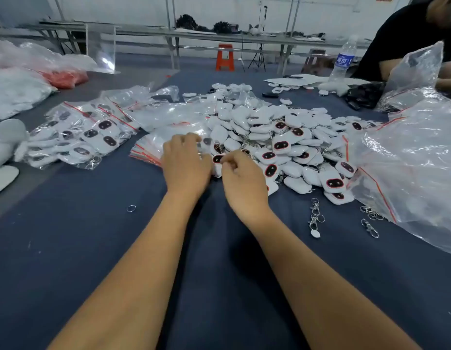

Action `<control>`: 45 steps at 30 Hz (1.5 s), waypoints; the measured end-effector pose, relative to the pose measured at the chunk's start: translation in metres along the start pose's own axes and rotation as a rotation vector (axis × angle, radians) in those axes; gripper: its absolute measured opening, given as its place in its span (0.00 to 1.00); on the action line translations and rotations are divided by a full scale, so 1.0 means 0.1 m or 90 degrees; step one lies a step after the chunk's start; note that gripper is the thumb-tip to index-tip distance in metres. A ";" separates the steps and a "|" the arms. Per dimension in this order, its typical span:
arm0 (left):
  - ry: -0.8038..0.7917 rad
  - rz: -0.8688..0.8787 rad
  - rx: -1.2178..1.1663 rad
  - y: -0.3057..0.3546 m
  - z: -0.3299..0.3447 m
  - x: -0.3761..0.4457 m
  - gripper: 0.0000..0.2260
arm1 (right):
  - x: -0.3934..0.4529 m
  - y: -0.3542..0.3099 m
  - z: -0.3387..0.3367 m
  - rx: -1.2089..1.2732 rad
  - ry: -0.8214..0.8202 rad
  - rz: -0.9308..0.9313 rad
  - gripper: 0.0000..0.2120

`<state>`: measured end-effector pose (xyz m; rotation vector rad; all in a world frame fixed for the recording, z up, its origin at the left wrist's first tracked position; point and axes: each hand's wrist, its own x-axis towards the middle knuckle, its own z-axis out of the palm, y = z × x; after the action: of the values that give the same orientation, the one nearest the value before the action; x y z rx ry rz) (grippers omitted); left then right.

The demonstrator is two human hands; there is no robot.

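Observation:
A big heap of white key fobs [290, 145] with dark, red-rimmed ovals lies on the blue table cloth [93, 248]. At its near left edge is a stack of clear zip bags [147, 147] with red strips. My left hand [185, 165] rests on that stack, its fingers curled down over the top bag. My right hand [242, 178] is close beside it, thumb and forefinger pinching at one fob [217, 159] that lies between the two hands. What is under the fingers is hidden.
Filled bags of fobs [75, 137] lie at the left. A large crumpled plastic bag [408, 173] spreads on the right, with loose metal clasps [316, 218] and a key ring [131, 208] nearby. A water bottle [343, 59] and another person [408, 34] are at the far right.

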<state>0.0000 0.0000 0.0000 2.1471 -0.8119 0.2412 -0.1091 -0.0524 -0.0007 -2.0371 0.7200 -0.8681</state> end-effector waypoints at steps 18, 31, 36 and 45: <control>-0.185 -0.011 0.014 -0.41 -0.27 0.04 0.23 | 0.01 0.17 -0.02 -0.194 -0.117 -0.044 0.13; 0.234 -0.014 -0.193 -0.15 -0.36 -0.04 0.05 | -0.04 0.08 -0.06 0.078 -0.024 -0.012 0.09; 0.039 -0.021 -0.370 0.15 -0.15 -0.18 0.05 | 0.00 0.04 -0.09 0.314 -0.047 0.069 0.06; -0.196 0.001 -0.445 0.19 -0.04 -0.30 0.10 | 0.08 0.12 -0.17 0.307 0.067 0.136 0.04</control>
<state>-0.0347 0.0082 0.0016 1.5322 -0.9034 -0.3411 -0.1197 -0.0726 -0.0003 -1.4708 0.6915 -0.9250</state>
